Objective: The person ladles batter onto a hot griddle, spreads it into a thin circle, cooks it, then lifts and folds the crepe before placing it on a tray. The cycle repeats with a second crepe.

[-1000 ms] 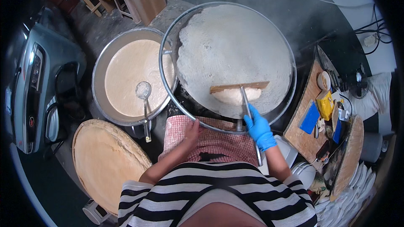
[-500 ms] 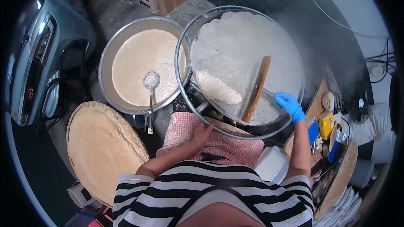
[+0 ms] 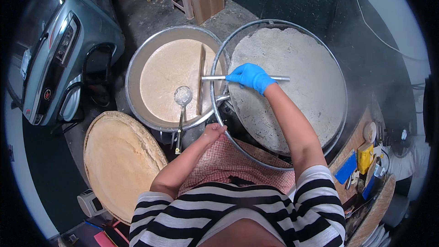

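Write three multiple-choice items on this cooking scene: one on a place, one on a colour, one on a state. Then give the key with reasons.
1. Where is the wooden blade of the spreader?
A. over the batter pot
B. on the stacked flatbreads
C. on the floor

2. What colour is the glove on the right hand?
A. red
B. blue
C. yellow

3. How does the ladle stand?
A. held in the left hand
B. lying on the griddle
C. resting in the batter pot, held by no hand

Key:
1 A: the blade hangs above the tan batter in the batter pot, left of the griddle.
2 B: the glove gripping the spreader's metal handle is bright blue.
3 C: its bowl sits in the batter and its handle leans over the rim; the left hand is bare and rests near the griddle's edge, apart from it.
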{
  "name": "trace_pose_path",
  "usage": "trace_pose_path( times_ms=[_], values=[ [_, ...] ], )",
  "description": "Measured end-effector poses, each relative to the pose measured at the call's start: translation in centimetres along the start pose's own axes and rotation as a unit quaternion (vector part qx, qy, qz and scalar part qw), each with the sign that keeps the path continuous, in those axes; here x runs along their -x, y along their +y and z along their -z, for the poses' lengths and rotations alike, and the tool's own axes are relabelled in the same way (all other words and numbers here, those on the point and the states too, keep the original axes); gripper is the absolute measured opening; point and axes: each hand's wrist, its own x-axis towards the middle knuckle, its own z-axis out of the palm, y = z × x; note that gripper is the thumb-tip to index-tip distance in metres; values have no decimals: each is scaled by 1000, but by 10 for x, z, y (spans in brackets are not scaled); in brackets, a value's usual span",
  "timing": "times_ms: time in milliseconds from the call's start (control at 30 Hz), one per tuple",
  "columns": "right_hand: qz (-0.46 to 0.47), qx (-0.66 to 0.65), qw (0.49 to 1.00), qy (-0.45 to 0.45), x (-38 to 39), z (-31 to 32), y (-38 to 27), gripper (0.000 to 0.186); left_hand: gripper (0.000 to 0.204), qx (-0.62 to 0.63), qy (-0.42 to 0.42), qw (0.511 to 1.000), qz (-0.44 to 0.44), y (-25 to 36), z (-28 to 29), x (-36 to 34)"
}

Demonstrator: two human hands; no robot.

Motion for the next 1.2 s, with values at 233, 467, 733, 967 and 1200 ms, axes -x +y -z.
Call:
trace_pose_path(
  times_ms=[233,467,733,967,1200],
  values=[
    [-126,-156,964,173,128,-14,58,35,21,-9,-3,1000,-1,13,4,-9],
    [-148,-189,901,361,255,-127,72,43,35,-485,-8,868,-102,12,-58,56],
    [-20,-288,865,411,288,-180,30,57,22,-66,-134,956,-253,-17,-165,84],
    [-238,-138,728,628,406,-118,169,64,23,-59,-121,971,-197,46,-124,94],
    [-525,-26,576,626,505,-78,285,86,32,-76,-113,978,-158,39,-104,120]
  ],
)
